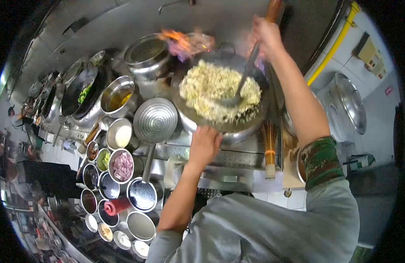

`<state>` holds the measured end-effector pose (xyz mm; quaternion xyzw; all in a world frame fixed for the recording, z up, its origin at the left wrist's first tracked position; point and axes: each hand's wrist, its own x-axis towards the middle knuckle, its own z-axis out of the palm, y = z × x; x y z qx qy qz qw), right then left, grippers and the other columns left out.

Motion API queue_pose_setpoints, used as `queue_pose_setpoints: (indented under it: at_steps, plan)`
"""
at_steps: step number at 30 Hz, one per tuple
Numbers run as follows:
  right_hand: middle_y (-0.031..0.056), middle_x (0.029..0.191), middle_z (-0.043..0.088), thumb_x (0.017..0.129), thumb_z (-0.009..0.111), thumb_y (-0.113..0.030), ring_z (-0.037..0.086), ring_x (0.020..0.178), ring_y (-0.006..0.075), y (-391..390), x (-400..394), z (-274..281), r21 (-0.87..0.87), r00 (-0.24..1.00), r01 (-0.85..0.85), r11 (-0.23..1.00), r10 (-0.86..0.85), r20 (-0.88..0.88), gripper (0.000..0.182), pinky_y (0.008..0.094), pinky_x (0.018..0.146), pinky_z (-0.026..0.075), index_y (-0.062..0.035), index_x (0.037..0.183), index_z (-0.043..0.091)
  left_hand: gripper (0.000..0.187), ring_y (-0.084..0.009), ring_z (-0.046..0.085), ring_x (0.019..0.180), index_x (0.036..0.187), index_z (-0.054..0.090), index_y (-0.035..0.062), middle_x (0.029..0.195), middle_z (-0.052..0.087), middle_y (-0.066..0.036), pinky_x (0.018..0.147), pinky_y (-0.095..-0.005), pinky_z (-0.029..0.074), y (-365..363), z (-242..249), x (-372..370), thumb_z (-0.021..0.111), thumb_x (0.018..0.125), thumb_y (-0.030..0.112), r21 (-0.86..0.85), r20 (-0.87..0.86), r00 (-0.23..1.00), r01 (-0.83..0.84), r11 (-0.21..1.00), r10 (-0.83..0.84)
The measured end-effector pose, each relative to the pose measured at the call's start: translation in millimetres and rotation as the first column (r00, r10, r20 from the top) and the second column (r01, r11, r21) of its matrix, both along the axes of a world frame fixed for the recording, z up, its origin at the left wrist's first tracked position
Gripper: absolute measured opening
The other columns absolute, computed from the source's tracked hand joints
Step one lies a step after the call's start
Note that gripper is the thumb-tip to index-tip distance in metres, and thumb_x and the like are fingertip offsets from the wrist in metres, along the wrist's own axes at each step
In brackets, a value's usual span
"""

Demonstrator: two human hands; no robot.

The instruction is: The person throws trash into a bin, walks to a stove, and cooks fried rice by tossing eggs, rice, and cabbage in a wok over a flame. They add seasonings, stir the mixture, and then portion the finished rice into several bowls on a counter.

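Note:
A big dark wok point(178, 104) sits on the burner in front of me, holding a broad heap of pale yellow, grainy food point(202, 83) that looks like fried rice. My right hand point(266, 37) is closed round the handle of a ladle point(231, 101), near its wooden end; the bowl of the ladle lies in the food. At the wok's near rim is my left hand point(205, 144), its fingers curled over the edge. Flames point(180, 41) flare behind the wok at its far left.
A perforated strainer point(156, 120) lies left of the wok, its handle over a pot point(142, 193). Further left are an oil pot point(119, 96), chopped onion point(122, 166), a red bottle point(117, 205) and several small containers. A bamboo brush point(269, 151) stands at right. Another person point(18, 118) is far left.

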<state>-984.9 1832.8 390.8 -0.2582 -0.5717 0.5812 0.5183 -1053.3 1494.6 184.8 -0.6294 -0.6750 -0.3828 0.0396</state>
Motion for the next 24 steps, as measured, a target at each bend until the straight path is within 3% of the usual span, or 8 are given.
queue_pose_setpoints:
  at_steps: [4, 7, 8, 10, 13, 16, 19, 24]
  plan:
    - [-0.0039, 0.053, 0.031, 0.097, 0.059, -0.02, 0.028, 0.041, 0.0101, -69, 22, 53, -0.167, 1.0, 0.005, 0.986, -0.007, -0.009, 0.027, 0.0288, 0.039, 0.025, -0.0129, 0.075, 0.045, 0.016, -0.0379, 0.051, 0.085, 0.089, 0.059, 0.0033, 0.089, 0.054, -0.016, 0.075, -0.0447, 0.04, -27, 81, 30, 0.071, 0.085, 0.014, 0.042, 0.096, 0.994, 0.039, 0.998, -0.043]
    - [-0.0014, 0.054, 0.044, 0.093, 0.06, -0.023, 0.04, 0.039, 0.0134, -117, -1, 36, 0.065, 0.931, 0.346, 0.936, -0.351, 0.096, 0.025, 0.0319, 0.037, 0.032, -0.0141, 0.073, 0.049, 0.014, -0.0368, 0.051, 0.085, 0.09, 0.061, 0.0027, 0.089, 0.055, -0.016, 0.075, -0.0446, 0.04, -20, 30, 17, 0.07, 0.085, 0.012, 0.013, 0.12, 0.992, 0.044, 0.999, -0.045]
    - [-0.0007, 0.056, 0.047, 0.095, 0.057, -0.02, 0.043, 0.042, 0.0128, -109, 6, 19, 0.032, 0.982, 0.185, 0.982, -0.186, 0.041, 0.023, 0.0317, 0.037, 0.034, -0.012, 0.075, 0.05, 0.015, -0.0373, 0.051, 0.085, 0.089, 0.061, 0.0034, 0.089, 0.055, -0.016, 0.074, -0.0456, 0.04, -27, 3, 16, 0.07, 0.085, 0.013, -0.022, 0.085, 0.996, 0.026, 0.999, -0.024]
    - [-0.0003, 0.058, 0.047, 0.095, 0.056, -0.018, 0.042, 0.042, 0.0133, -129, 20, 7, 0.136, 0.981, 0.194, 0.972, -0.188, -0.054, 0.02, 0.0312, 0.037, 0.033, -0.0111, 0.076, 0.05, 0.015, -0.0383, 0.051, 0.085, 0.088, 0.06, 0.0046, 0.091, 0.055, -0.016, 0.073, -0.0476, 0.041, -49, -35, 17, 0.07, 0.085, 0.015, -0.082, 0.007, 1.0, -0.015, 0.997, 0.016]
    - [-0.0018, 0.053, 0.035, 0.097, 0.062, -0.022, 0.03, 0.041, 0.0117, -144, 35, 7, 0.181, 0.952, 0.214, 0.96, -0.164, -0.258, 0.032, 0.0301, 0.04, 0.027, -0.0124, 0.072, 0.043, 0.016, -0.0378, 0.051, 0.086, 0.088, 0.061, 0.0037, 0.091, 0.056, -0.016, 0.074, -0.0476, 0.041, -90, -10, 29, 0.07, 0.084, 0.015, -0.007, 0.06, 0.995, 0.084, 0.996, -0.084]
    - [-0.0019, 0.052, 0.036, 0.096, 0.065, -0.023, 0.031, 0.04, 0.0119, -132, 27, -14, 0.086, 0.95, 0.225, 0.97, -0.199, -0.242, 0.036, 0.0309, 0.042, 0.029, -0.0136, 0.07, 0.041, 0.018, -0.0366, 0.052, 0.087, 0.089, 0.062, 0.0026, 0.091, 0.055, -0.015, 0.076, -0.0465, 0.042, -48, 31, 3, 0.071, 0.084, 0.017, -0.011, 0.027, 1.0, -0.01, 1.0, 0.01]
    - [-0.0028, 0.051, 0.035, 0.095, 0.066, -0.024, 0.031, 0.041, 0.0116, -132, 20, 27, 0.016, 0.966, 0.215, 0.977, -0.21, -0.154, 0.037, 0.03, 0.043, 0.03, -0.0148, 0.07, 0.04, 0.018, -0.0358, 0.053, 0.09, 0.09, 0.063, 0.0027, 0.092, 0.056, -0.015, 0.077, -0.0464, 0.044, -7, 17, -12, 0.07, 0.084, 0.018, -0.01, 0.013, 1.0, -0.004, 1.0, 0.004]
    - [-0.0045, 0.051, 0.035, 0.096, 0.065, -0.027, 0.032, 0.04, 0.0096, -118, 28, 77, 0.199, 0.991, 0.017, 0.98, 0.009, -0.13, 0.041, 0.0294, 0.041, 0.029, -0.0161, 0.065, 0.04, 0.017, -0.0359, 0.054, 0.092, 0.09, 0.064, 0.0037, 0.092, 0.057, -0.014, 0.076, -0.0471, 0.045, 16, -4, -8, 0.071, 0.084, 0.018, -0.036, 0.056, 0.998, 0.016, 0.999, -0.014]
